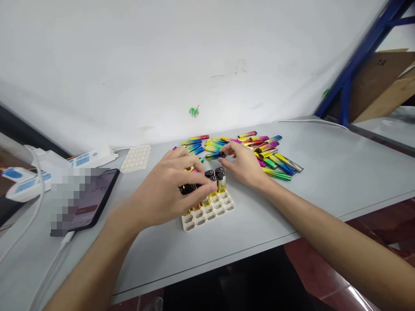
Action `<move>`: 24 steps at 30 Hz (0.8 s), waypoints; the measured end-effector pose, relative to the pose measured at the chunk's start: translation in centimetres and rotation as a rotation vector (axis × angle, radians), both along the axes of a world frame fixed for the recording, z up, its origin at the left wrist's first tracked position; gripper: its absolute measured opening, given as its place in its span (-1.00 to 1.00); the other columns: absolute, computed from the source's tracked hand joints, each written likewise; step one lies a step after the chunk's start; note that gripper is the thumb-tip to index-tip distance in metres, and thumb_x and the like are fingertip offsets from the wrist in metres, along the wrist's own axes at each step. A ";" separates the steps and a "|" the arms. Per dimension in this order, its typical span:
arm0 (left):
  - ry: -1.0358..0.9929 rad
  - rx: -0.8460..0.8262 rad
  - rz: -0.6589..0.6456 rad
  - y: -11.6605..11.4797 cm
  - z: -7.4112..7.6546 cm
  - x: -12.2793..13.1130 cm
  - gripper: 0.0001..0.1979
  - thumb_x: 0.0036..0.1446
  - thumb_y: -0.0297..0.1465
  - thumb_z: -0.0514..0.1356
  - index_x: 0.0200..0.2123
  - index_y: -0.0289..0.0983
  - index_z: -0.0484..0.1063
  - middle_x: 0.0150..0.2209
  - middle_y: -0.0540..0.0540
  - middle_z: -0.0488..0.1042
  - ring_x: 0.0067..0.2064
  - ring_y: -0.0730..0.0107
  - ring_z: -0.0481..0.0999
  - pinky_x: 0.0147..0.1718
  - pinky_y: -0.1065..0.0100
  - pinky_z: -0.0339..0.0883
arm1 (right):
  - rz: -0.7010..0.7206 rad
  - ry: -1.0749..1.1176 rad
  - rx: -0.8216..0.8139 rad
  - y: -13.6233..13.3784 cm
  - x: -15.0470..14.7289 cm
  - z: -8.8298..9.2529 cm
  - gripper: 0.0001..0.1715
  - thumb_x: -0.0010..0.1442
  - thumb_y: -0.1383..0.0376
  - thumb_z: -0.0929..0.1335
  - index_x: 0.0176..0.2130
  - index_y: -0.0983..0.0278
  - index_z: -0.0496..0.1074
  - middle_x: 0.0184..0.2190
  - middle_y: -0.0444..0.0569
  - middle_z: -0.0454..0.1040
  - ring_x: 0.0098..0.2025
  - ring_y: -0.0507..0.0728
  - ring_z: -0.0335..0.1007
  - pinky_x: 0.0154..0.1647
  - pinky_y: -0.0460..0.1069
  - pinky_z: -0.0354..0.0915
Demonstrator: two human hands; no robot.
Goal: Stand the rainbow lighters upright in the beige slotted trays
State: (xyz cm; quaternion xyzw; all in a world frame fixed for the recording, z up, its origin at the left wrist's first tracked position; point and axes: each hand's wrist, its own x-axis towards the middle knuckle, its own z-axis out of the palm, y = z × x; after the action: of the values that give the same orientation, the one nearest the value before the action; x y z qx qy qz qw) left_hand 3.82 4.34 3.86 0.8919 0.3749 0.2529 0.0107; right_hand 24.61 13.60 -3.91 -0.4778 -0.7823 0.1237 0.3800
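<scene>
My right hand (244, 166) pinches a blue-green lighter (213, 156) by its black top end, among the shiny pieces on the table. My left hand (175, 183) is above a cream tray (210, 212) of oval holes, its thumb and index finger apart around the tops of several lighters (221, 182). These lighters stand upright in the tray's back rows, with black tops and silvery-yellow bodies. The left fingers hide part of them. Front holes of the tray show no lighters. Behind the hands lie many shiny rainbow-coloured lighter-shaped pieces (285, 164), flat and loosely heaped.
A second cream tray (136, 158) lies at the back left. Left of it are white power strips (92, 156) and a phone (94, 203) with a white cable (55, 259). A white wall rises behind the grey table (253, 229); a blue metal frame (346, 95) and cardboard (382, 86) stand right.
</scene>
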 end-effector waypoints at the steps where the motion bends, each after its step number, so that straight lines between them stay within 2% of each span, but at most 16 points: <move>1: -0.057 -0.022 0.028 0.2 -0.1 -0.1 -0.81 0.21 -0.25 0.18 -0.26 -0.05 0.62 -0.28 -0.04 0.56 -0.20 0.26 0.38 -0.15 0.23 0.25 | 0.012 0.041 -0.006 -0.1 0.0 0.2 -0.79 0.19 0.26 0.36 -0.14 0.25 0.42 -0.19 -0.01 0.54 -0.13 0.17 0.41 -0.14 0.05 0.29; 4: -0.220 -0.043 0.206 1.3 -0.5 -0.7 -0.76 0.24 -0.24 0.14 -0.12 -0.06 0.58 -0.19 -0.03 0.59 -0.12 0.24 0.44 -0.11 0.26 0.28 | 0.058 0.117 0.009 -0.6 -0.2 0.8 -0.75 0.23 0.21 0.35 -0.10 0.23 0.44 -0.15 -0.01 0.55 -0.13 0.15 0.44 -0.16 0.04 0.34; 7: -0.213 -0.064 0.343 2.6 -1.2 -1.3 -0.72 0.22 -0.18 0.16 -0.06 -0.07 0.55 -0.09 -0.05 0.58 -0.03 0.20 0.45 -0.06 0.24 0.29 | 0.149 0.175 0.014 -1.3 -0.5 1.2 -0.71 0.26 0.17 0.34 -0.05 0.20 0.47 -0.09 -0.03 0.54 -0.16 0.12 0.47 -0.17 0.03 0.38; 11: -0.101 -0.185 0.302 3.5 -1.3 -1.8 -0.61 0.21 -0.07 0.15 0.01 -0.07 0.52 0.01 -0.05 0.56 0.04 0.16 0.45 0.02 0.21 0.27 | 0.254 0.280 0.033 -2.0 -1.1 1.4 -0.70 0.23 0.12 0.39 -0.07 0.18 0.51 -0.13 -0.07 0.57 -0.27 0.07 0.48 -0.21 0.03 0.42; 14: -0.045 -0.291 0.299 3.3 -0.8 -1.7 -0.61 0.23 -0.06 0.10 0.02 -0.05 0.51 -0.04 -0.02 0.58 -0.09 0.23 0.51 -0.14 0.29 0.32 | 0.329 0.357 0.065 -1.9 -1.5 1.3 -0.70 0.18 0.10 0.43 -0.11 0.17 0.53 -0.15 -0.09 0.58 -0.30 0.06 0.48 -0.25 0.01 0.44; 16: -0.029 -0.324 0.331 3.0 -0.5 -1.6 -0.63 0.24 -0.09 0.09 0.02 -0.06 0.49 -0.11 -0.01 0.60 -0.23 0.30 0.51 -0.26 0.33 0.30 | 0.353 0.346 0.060 -1.6 -1.5 1.2 -0.64 0.20 0.10 0.42 -0.03 0.15 0.50 -0.14 -0.08 0.58 -0.27 0.08 0.50 -0.25 0.01 0.44; 19: -0.118 -0.369 0.389 2.9 -0.5 -1.6 -0.70 0.25 -0.15 0.09 -0.06 -0.14 0.43 -0.27 -0.01 0.59 -0.36 0.35 0.47 -0.37 0.34 0.25 | 0.271 0.188 0.112 -0.9 -1.2 0.8 -0.61 0.30 0.11 0.33 0.08 0.14 0.43 -0.18 -0.07 0.58 -0.20 0.12 0.48 -0.14 0.08 0.41; 22: -0.350 -0.456 0.435 3.5 -1.3 -2.2 -0.85 0.26 -0.26 0.07 -0.18 -0.18 0.32 -0.39 0.00 0.52 -0.37 0.38 0.47 -0.39 0.36 0.26 | 0.053 -0.136 0.224 0.0 -0.7 0.0 -0.65 0.34 0.18 0.27 0.02 0.24 0.47 -0.13 0.08 0.51 -0.05 0.25 0.36 0.01 0.19 0.30; 24: -0.559 -0.510 0.406 4.2 -2.0 -2.6 -0.89 0.25 -0.29 0.05 -0.23 -0.18 0.30 -0.46 0.04 0.42 -0.43 0.43 0.42 -0.42 0.38 0.27 | -0.086 -0.337 0.223 0.7 -0.5 -0.7 -0.62 0.31 0.18 0.28 0.01 0.30 0.48 -0.05 0.19 0.44 0.03 0.34 0.25 0.03 0.24 0.23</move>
State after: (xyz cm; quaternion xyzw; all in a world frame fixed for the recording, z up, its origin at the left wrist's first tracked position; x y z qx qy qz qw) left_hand 1.18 8.50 1.85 0.6659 0.5762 0.3810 0.2819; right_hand 24.09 14.29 -4.58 -0.4798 -0.8225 -0.0616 0.2993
